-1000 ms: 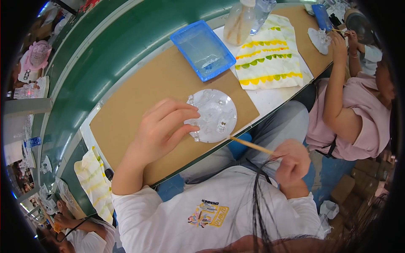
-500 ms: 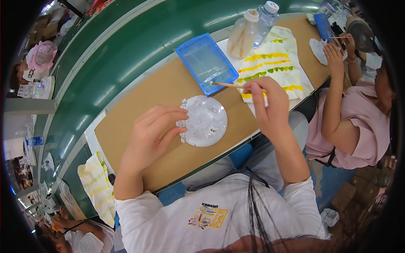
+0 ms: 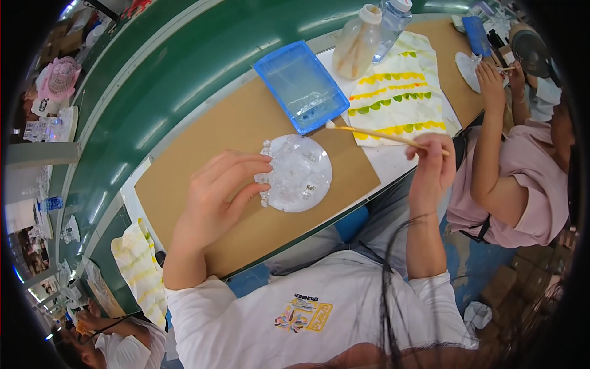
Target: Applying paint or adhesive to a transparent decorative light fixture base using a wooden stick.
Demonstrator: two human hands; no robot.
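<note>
A clear plastic piece with a knobbly, beaded edge (image 3: 265,198) stands at the left rim of a round white disc (image 3: 284,202). My left hand (image 3: 218,187) pinches this piece between thumb and fingers. More clear plastic parts (image 3: 298,163) lie on the disc, too glassy to tell apart. My right hand (image 3: 432,161) is raised to the right of the disc, closed on a thin wooden stick (image 3: 375,133) with a small white tip. The tip points left, near the front corner of a shallow blue tray (image 3: 284,103), and the stick slants over a patterned cloth.
Brown board (image 3: 203,144) covers the table under the disc. Behind the white cloth with yellow and green bands (image 3: 399,92) stand a cloudy bottle (image 3: 356,49) and a clear blue bottle (image 3: 391,27). A co-worker in pink (image 3: 491,178) sits close on my right. A green surface (image 3: 184,74) runs behind the table.
My right hand has moved right with the stick, carrying its tip off the blue tray's corner. My left hand stays at the disc's left rim, still pinching the clear piece.
</note>
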